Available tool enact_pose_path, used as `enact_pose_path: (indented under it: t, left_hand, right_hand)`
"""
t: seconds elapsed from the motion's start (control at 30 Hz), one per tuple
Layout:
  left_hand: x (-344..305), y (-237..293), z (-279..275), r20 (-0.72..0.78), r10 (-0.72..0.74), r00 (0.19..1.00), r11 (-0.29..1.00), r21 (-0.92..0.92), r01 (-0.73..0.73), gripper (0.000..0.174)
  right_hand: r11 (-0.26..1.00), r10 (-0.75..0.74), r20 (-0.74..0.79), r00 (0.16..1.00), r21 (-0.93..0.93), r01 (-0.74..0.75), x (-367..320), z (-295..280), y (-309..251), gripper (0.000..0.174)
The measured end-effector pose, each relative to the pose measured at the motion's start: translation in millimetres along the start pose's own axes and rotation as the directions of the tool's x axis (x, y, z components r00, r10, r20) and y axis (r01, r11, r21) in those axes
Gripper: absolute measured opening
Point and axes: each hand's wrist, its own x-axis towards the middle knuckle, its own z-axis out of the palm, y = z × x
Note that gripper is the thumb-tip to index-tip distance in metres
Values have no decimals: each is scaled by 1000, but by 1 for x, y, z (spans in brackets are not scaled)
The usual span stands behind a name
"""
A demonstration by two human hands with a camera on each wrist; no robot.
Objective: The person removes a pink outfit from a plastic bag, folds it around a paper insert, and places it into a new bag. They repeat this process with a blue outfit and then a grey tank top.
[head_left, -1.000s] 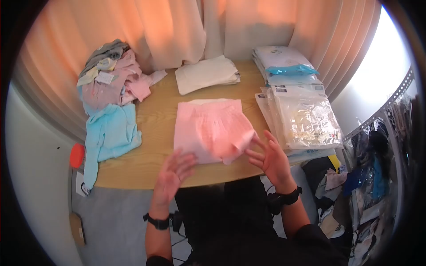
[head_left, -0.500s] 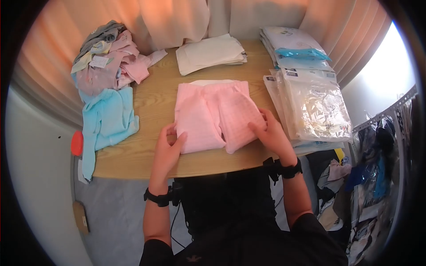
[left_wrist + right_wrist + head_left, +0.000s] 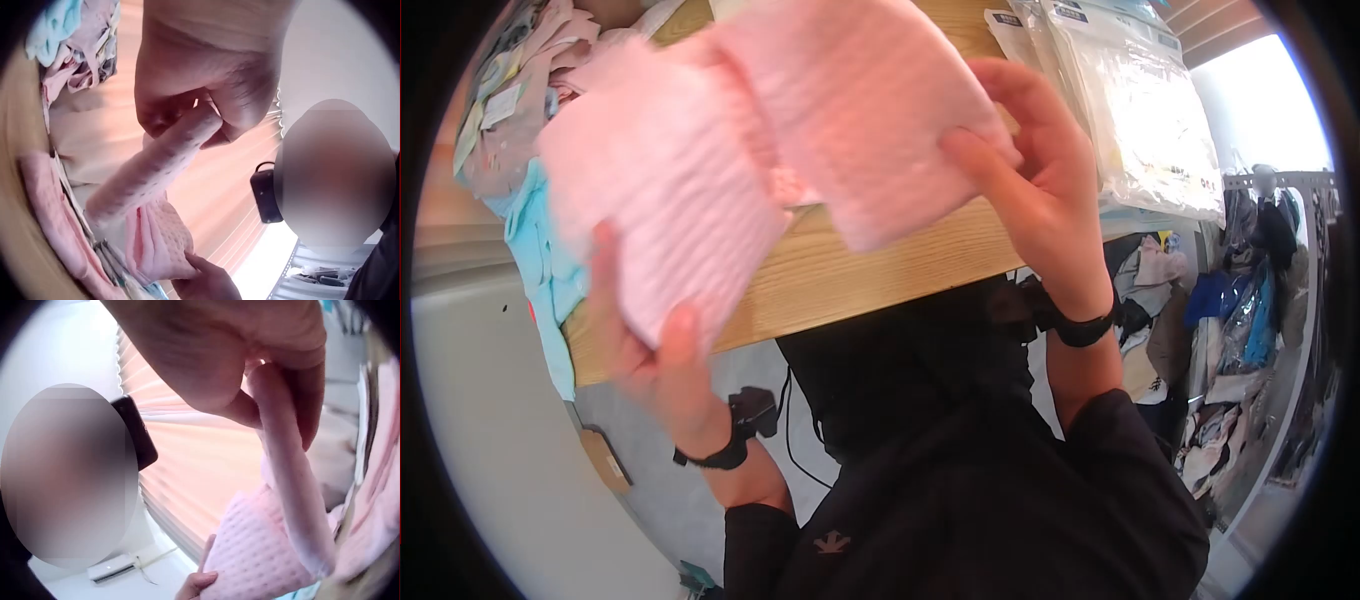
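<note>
Both hands grip a pair of pink dimpled-cloth trousers (image 3: 670, 190) by the two leg ends, raised off the table towards the camera. My left hand (image 3: 662, 365) pinches one leg's lower end at the left, with the thumb on the near side. At the right, my right hand (image 3: 1045, 190) pinches the other leg, thumb in front and fingers behind. In the left wrist view the folded leg (image 3: 150, 165) runs down from the left hand. More pink cloth (image 3: 59, 219) lies along the tabletop there. The trousers' upper part is cut off by the top of the head view.
A light blue garment (image 3: 535, 240) and a heap of clothes (image 3: 550, 60) lie on the left of the wooden table (image 3: 880, 265). Clear plastic packs (image 3: 1145, 120) are stacked on the right. Beyond the right edge stands a rack of bagged clothes (image 3: 1250, 290).
Both hands have come to the trousers, taken the leg ends and raised them from the table, spreading the legs apart. The head view has tilted down.
</note>
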Motion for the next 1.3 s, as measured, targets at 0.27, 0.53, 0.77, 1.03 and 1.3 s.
enact_pose_path:
  t: [0.27,0.53,0.77,1.03,1.3]
  left_hand:
    - [23,-17,-108,-171,-447,878,884,-234,405,68]
    - [-19,-90,-119,-330,-128,935,643,690,331,45]
    - [-26,-65,-41,-62,-1,998,682,730,45,51]
    - [0,-49,20,496,-15,868,614,690,-384,49]
    - [-4,-73,-13,363,104,926,687,647,-331,35]
  right_hand:
    - [983,-45,242,969,-160,86,34,10,14,44]
    - [956,-19,28,999,-293,26,-6,-46,45,17]
    - [692,-322,-19,947,-687,222,-52,-69,71,22]
    - [340,-557,157,816,-853,396,-64,-75,46,24]
    - [148,-63,-233,970,-964,-222,-52,-111,5,67]
